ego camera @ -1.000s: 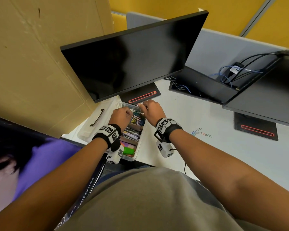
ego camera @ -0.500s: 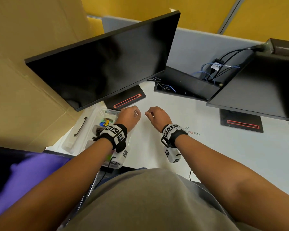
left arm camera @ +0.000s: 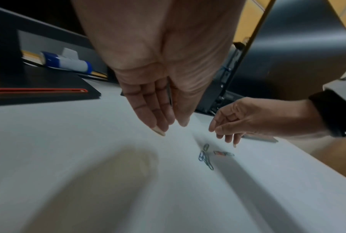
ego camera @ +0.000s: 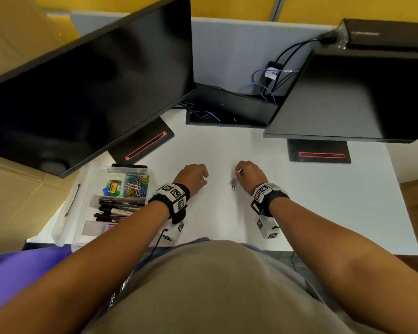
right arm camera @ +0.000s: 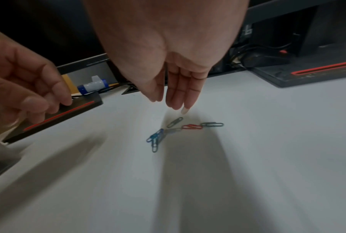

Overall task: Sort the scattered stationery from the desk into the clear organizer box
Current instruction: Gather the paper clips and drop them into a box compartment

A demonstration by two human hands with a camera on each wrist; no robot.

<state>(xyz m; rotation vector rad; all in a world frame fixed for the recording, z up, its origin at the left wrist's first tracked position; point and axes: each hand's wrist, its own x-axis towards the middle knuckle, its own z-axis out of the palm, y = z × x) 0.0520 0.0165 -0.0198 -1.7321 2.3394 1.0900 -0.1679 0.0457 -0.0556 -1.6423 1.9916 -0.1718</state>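
Note:
Several coloured paper clips (ego camera: pixel 232 184) (left arm camera: pixel 206 156) (right arm camera: pixel 174 130) lie loose on the white desk (ego camera: pixel 323 213). My right hand (ego camera: pixel 238 173) (right arm camera: pixel 168 104) hovers just above them, fingers pointing down and holding nothing. My left hand (ego camera: pixel 203 177) (left arm camera: pixel 171 127) hangs a short way to their left, fingers straight, empty. The clear organizer box (ego camera: pixel 152 182) stands at the desk's left, with paper clips (ego camera: pixel 136 185), markers (ego camera: pixel 116 209) and other small items in its compartments.
Two black monitors (ego camera: pixel 94 92) (ego camera: pixel 360 97) overhang the desk on bases with red stripes (ego camera: pixel 145 145) (ego camera: pixel 320 155). A cable tray (ego camera: pixel 227 109) sits between them. Cardboard (ego camera: pixel 15 208) stands left. The box's lid (ego camera: pixel 70 201) lies beside it. A blue-and-white tube (left arm camera: pixel 65 62) lies behind the left base.
Both hands have left the organizer box and moved right over the bare desk. The right hand now hangs above the loose paper clips.

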